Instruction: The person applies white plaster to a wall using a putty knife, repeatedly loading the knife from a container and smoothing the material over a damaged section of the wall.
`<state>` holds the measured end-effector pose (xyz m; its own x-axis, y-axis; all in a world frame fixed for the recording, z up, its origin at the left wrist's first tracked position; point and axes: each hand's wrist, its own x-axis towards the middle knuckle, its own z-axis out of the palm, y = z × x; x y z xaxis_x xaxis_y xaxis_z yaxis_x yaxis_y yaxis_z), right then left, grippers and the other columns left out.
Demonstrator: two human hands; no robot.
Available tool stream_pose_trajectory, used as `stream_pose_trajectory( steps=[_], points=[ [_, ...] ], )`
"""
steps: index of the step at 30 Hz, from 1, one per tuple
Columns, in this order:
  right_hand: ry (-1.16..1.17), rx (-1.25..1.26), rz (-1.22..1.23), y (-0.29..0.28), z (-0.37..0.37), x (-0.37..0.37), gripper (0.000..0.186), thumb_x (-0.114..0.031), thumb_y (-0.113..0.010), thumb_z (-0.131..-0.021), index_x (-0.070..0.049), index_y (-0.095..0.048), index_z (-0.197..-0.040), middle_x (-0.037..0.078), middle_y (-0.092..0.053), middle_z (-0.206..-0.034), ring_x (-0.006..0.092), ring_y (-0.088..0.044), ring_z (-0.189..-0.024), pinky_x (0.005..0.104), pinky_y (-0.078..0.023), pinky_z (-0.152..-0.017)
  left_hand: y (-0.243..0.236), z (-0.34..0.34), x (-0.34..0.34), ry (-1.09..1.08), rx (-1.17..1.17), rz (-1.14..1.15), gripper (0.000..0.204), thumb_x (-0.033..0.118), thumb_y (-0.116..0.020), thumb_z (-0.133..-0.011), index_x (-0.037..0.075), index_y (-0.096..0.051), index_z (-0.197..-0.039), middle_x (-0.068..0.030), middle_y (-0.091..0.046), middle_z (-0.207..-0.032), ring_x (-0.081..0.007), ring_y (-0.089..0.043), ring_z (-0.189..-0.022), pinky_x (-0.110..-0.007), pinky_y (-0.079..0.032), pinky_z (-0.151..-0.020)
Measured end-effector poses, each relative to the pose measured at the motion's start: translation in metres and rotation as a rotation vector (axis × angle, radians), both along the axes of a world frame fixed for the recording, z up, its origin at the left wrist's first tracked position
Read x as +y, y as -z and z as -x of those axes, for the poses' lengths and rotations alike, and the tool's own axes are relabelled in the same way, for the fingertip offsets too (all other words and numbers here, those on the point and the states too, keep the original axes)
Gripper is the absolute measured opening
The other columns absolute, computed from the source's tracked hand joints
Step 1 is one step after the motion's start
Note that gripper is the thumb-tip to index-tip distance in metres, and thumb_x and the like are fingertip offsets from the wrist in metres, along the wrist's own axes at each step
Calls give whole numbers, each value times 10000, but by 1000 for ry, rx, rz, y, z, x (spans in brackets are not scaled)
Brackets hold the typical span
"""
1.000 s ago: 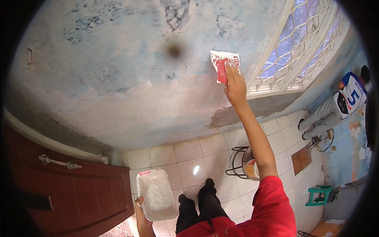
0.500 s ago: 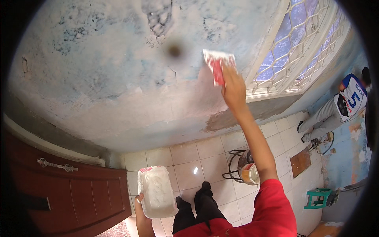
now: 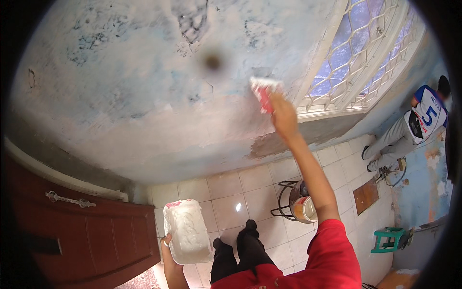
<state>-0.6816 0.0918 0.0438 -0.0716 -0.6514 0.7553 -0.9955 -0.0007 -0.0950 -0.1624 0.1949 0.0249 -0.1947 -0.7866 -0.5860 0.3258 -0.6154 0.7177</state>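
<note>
My right hand (image 3: 285, 117) is closed round a red putty scraper (image 3: 263, 96), its broad edge smeared white. The blade lies against, or very close to, the patchy blue and white wall (image 3: 159, 96), left of the window. Down at the left, my left hand (image 3: 167, 242) grips the side of a white rectangular tub (image 3: 210, 250). Thick white putty (image 3: 186, 226) fills it, its surface ridged and uneven. The fingers under the tub are hidden.
A brown door (image 3: 106, 231) stands at the left. White grilles cover the window (image 3: 349, 53). Beyond my right arm are a black metal stand (image 3: 281, 212) and a paint bucket (image 3: 304, 210). A green stool (image 3: 386, 240) and another person (image 3: 423, 120) are at the right.
My right hand has drawn the scraper a little down the wall. The tub in my left hand has shifted slightly left and up.
</note>
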Motion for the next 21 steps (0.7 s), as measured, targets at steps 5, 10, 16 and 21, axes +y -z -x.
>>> stream_pose_trajectory(
  steps=[5,10,16,21],
  points=[
    [125,49,140,-21,34,-18,532,3,-514,-835,1,-513,-1367,233,-569,-1330,407,-563,-1183,472,-461,-970,5,9,2,6,18,3,773,495,-687,-777,-16,-523,-1334,-158,-613,-1235,-287,-605,-1112,-410,-487,-957],
    [98,119,-179,137,40,23,545,-61,-518,-856,2,-486,-1396,227,-556,-1355,402,-554,-1205,480,-443,-1009,8,30,-2,11,14,-3,779,487,-691,-774,-20,-515,-1339,-159,-608,-1253,-295,-601,-1126,-421,-482,-969],
    [-77,-42,-35,28,32,24,505,-30,-510,-842,1,-535,-1346,207,-595,-1282,390,-593,-1140,480,-472,-958,-6,49,-3,-24,9,48,828,489,-699,-766,-27,-480,-1375,-170,-595,-1276,-302,-593,-1149,-427,-479,-976],
    [4,19,196,-101,39,4,491,-11,-512,-838,-8,-546,-1328,195,-611,-1234,389,-598,-1109,474,-469,-934,-11,66,-5,-26,102,18,845,487,-697,-759,-28,-464,-1386,-177,-598,-1260,-302,-596,-1148,-432,-497,-952]
  ],
)
